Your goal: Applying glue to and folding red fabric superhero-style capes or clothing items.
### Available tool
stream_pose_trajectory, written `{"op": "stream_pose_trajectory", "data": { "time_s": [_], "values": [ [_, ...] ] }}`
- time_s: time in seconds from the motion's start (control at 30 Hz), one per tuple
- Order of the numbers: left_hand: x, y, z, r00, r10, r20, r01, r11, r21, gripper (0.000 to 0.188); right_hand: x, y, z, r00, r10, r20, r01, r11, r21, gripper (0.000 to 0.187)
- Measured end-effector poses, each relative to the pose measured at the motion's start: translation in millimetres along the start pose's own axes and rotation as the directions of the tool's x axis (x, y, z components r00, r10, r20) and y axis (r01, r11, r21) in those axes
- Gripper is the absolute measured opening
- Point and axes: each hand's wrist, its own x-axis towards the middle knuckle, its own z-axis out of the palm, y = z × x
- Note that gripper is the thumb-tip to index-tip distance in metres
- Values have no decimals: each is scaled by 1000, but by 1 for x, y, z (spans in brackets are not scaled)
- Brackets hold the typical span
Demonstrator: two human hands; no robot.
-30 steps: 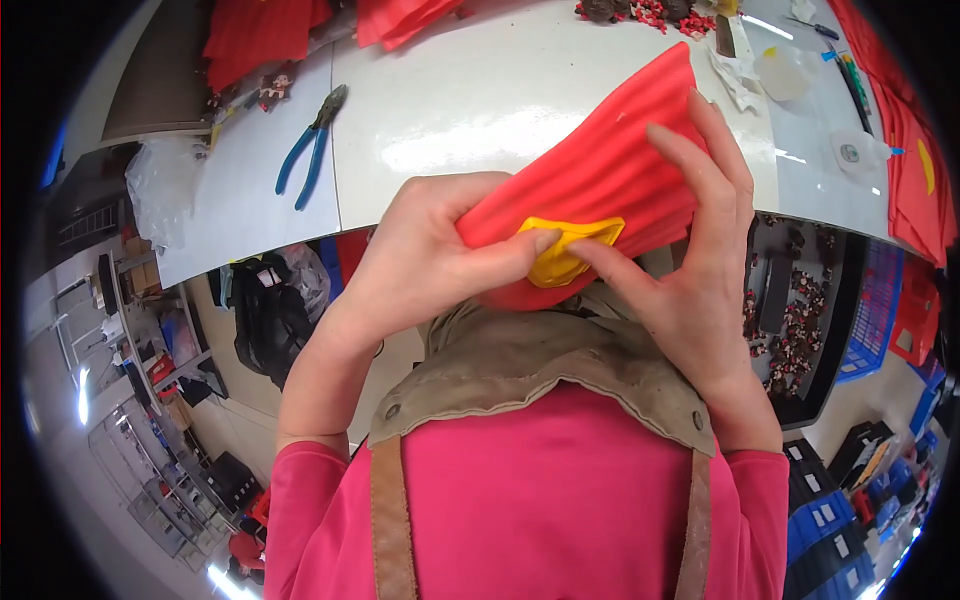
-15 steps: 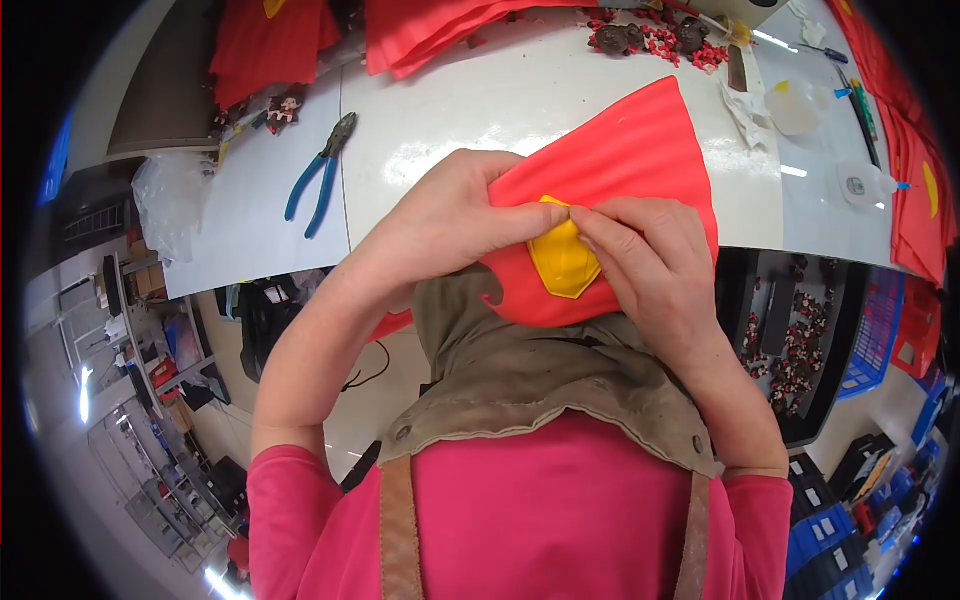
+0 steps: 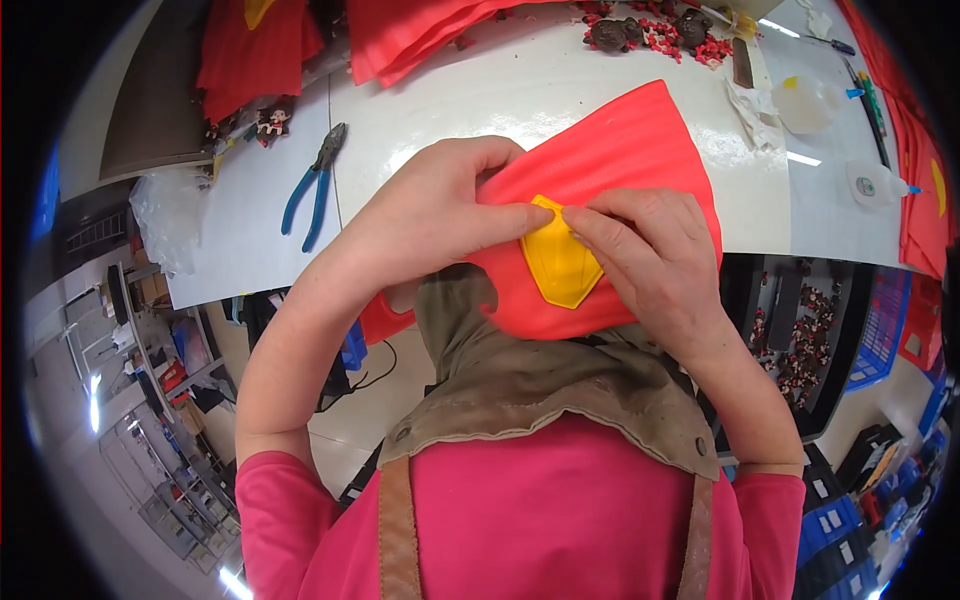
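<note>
A red cape-shaped piece (image 3: pixel 630 140) with soft folds lies across the near edge of the table and over my apron. On its lower part sits a yellow shield-shaped piece (image 3: pixel 563 268). My left hand (image 3: pixel 455 205) grips the red cape from its left side, thumb on top at the yellow piece's upper edge and the other fingers hidden beneath. From the right, my right hand (image 3: pixel 655 245) bends over the cape, its thumb and fingertips pinched at the upper right edge of the yellow piece. Whether those fingertips hold anything small is hidden.
Blue-handled pliers (image 3: pixel 315 188) lie left on the white table (image 3: pixel 440 105). More red capes (image 3: pixel 420 35) are stacked at the back. Small figures and red bits (image 3: pixel 670 42) lie behind; squeeze bottles (image 3: pixel 803 104) stand right. Below the table edge is a dark tray (image 3: pixel 800 330) of small parts.
Both hands stay on the cape and yellow piece with almost the same grip. The view has shifted slightly, and the yellow piece shows a little lower and more to the left.
</note>
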Motion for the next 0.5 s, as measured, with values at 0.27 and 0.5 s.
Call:
{"op": "stream_pose_trajectory", "data": {
  "time_s": [0.27,0.5],
  "values": [
    [-8,-20,17,742,577,-342,-262,718,645,37,11,-2,-3,995,40,87,-38,999,-25,29],
    [-27,-50,46,684,690,-237,-177,471,864,48,17,-2,-6,984,14,175,-10,1000,-27,34]
  ]
}}
